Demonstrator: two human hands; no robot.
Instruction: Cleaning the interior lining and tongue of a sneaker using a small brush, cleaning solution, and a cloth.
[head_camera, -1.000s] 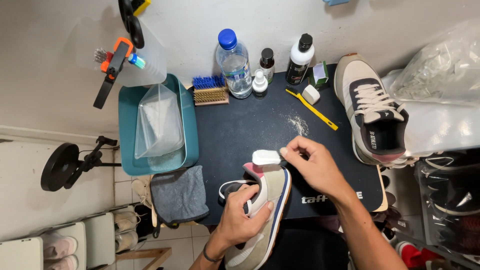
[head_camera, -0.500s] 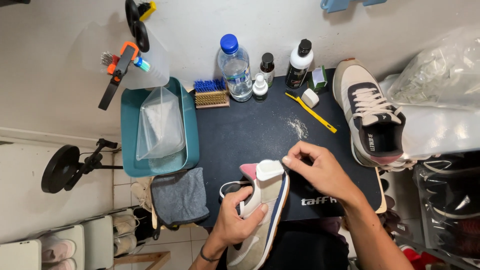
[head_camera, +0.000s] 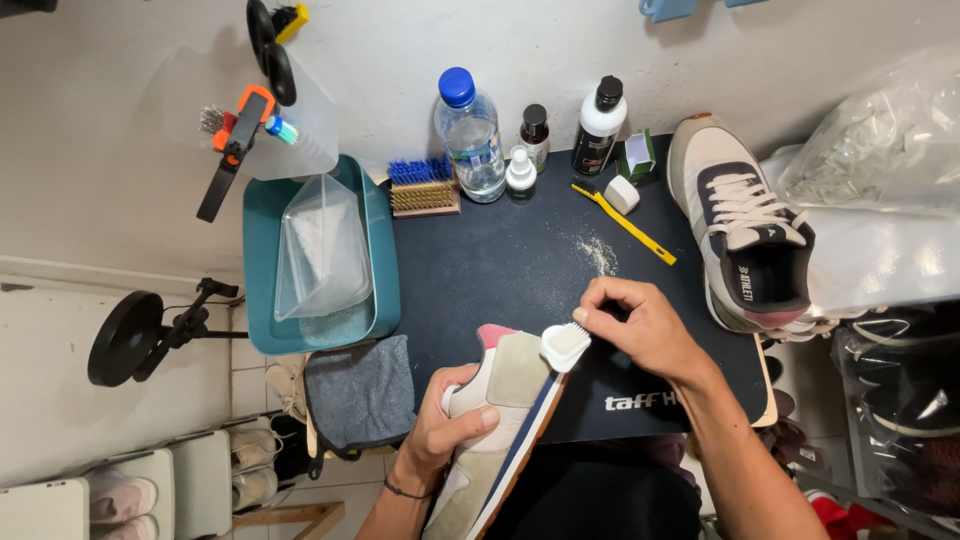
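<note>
My left hand grips a beige and white sneaker by its middle, holding it over the near edge of the dark mat. The shoe has a pink heel tab and a blue and brown sole edge. My right hand holds a small white brush, with its head pressed against the sneaker's heel side. A second sneaker with white laces lies on the right of the mat.
A teal tub holding a clear plastic container stands left of the mat. At the back are a blue-bristled brush, a water bottle, small bottles and a yellow toothbrush. A grey cloth hangs at the near left.
My right hand has shifted the white brush slightly right and down along the sneaker's heel. The left hand keeps its hold on the shoe.
</note>
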